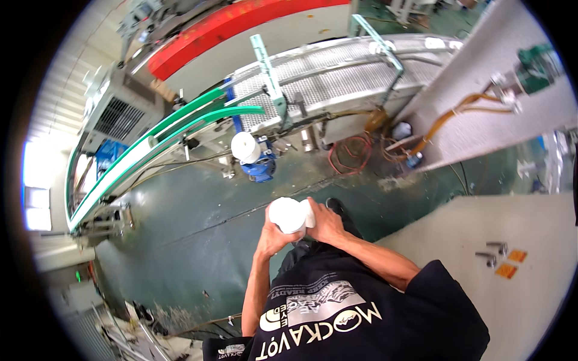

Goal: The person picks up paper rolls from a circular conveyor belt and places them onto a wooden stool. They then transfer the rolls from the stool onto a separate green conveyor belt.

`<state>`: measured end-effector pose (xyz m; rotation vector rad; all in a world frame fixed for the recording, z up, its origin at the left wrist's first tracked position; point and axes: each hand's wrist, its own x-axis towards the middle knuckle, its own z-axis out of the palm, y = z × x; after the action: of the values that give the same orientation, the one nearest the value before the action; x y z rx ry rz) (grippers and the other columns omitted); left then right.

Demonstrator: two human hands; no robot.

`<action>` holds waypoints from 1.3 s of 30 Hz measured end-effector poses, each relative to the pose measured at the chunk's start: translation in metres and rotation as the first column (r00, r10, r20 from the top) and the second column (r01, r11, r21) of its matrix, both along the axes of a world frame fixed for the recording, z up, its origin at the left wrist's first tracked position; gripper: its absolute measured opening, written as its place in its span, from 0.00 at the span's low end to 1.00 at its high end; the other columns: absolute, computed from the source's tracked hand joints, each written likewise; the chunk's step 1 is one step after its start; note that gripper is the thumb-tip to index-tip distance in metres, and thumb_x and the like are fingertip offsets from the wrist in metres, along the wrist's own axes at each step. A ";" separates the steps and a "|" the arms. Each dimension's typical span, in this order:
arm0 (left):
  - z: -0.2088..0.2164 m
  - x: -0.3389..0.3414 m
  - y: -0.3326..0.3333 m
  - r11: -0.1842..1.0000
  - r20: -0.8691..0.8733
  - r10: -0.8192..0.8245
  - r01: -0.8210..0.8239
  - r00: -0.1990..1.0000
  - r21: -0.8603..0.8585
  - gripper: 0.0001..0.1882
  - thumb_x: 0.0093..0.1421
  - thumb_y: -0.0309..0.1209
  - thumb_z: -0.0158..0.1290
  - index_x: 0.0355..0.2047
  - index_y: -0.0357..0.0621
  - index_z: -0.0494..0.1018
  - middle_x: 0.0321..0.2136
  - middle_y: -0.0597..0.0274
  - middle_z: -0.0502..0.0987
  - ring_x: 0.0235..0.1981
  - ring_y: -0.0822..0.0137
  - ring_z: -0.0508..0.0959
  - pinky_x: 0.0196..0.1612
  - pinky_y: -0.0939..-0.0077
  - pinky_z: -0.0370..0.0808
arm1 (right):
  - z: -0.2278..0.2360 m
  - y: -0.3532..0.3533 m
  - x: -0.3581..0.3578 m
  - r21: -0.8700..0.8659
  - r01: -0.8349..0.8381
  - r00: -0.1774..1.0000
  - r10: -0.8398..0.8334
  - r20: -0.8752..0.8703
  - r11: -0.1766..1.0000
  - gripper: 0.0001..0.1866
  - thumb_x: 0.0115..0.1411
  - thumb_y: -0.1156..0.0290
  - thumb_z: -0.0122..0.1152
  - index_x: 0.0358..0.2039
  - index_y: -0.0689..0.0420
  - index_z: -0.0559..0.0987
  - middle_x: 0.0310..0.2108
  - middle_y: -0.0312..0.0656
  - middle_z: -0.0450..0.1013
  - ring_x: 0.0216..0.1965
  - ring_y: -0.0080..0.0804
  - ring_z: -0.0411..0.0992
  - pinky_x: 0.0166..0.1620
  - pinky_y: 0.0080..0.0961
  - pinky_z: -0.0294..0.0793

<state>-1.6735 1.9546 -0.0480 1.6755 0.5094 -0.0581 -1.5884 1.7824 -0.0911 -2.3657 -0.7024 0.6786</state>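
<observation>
White container, rounded, is up in front of the torso, off any bench, over the green floor. Left hand has it from the left and below, fingers curled and spread about as wide as its body; the tips are mostly hidden. Right hand is on the other side, fingers bent close around a smaller white piece right beside the container; can't tell if that is a separate item or part of it. Grip from both sides probably keeps the container steady and its pale top facing up; elbows bent, likely to keep it near the body and in sight

Ahead: blue motor with a white round cover, standing between the person and the mesh conveyor, so likely the main block to stepping straight in. Green guide rails curve off to the left, probably barring that side too. Red hose lies looped on the floor below the conveyor, possible trip spot. Right: grey slanted panel with amber tubes running along it, then a pale cabinet with two latches close by the right arm, so elbow room there looks tighter
</observation>
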 end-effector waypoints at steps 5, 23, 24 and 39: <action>0.001 0.014 -0.009 0.990 0.064 0.137 -0.135 0.989 -0.034 0.56 0.36 0.33 0.74 0.64 0.39 0.54 0.54 0.56 0.69 0.58 0.62 0.69 0.63 0.64 0.66 | -0.007 0.004 0.041 0.001 -0.155 0.988 0.155 -0.006 0.988 0.51 0.45 0.63 0.70 0.69 0.50 0.56 0.54 0.52 0.70 0.53 0.55 0.71 0.52 0.48 0.74; 0.035 -0.226 0.049 0.526 0.097 0.736 -0.476 0.671 -0.704 0.48 0.43 0.30 0.72 0.64 0.40 0.62 0.58 0.59 0.71 0.62 0.63 0.67 0.67 0.64 0.60 | 0.075 0.225 -0.001 0.142 -0.939 0.269 0.927 -0.260 0.312 0.47 0.39 0.55 0.70 0.64 0.51 0.70 0.59 0.48 0.72 0.58 0.46 0.72 0.60 0.34 0.70; 0.038 -0.239 0.057 0.527 0.106 0.743 -0.481 0.661 -0.701 0.48 0.43 0.29 0.72 0.64 0.40 0.62 0.58 0.59 0.71 0.62 0.63 0.67 0.67 0.64 0.60 | 0.084 0.247 -0.010 0.157 -0.951 0.201 0.921 -0.335 0.265 0.47 0.39 0.54 0.71 0.64 0.51 0.70 0.60 0.47 0.71 0.59 0.44 0.72 0.61 0.32 0.69; 0.011 -0.469 0.186 0.354 0.312 0.874 -0.047 0.372 -0.934 0.54 0.38 0.32 0.71 0.67 0.43 0.60 0.69 0.38 0.53 0.70 0.44 0.53 0.71 0.54 0.49 | 0.116 0.543 -0.249 0.201 -0.789 -0.610 0.700 -0.371 -0.581 0.43 0.46 0.62 0.64 0.67 0.45 0.67 0.53 0.50 0.74 0.52 0.47 0.72 0.56 0.35 0.70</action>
<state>-2.1425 2.1407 -0.0375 0.3085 0.2073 0.8817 -1.8372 2.3256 0.0249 -0.4760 -2.8524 1.9355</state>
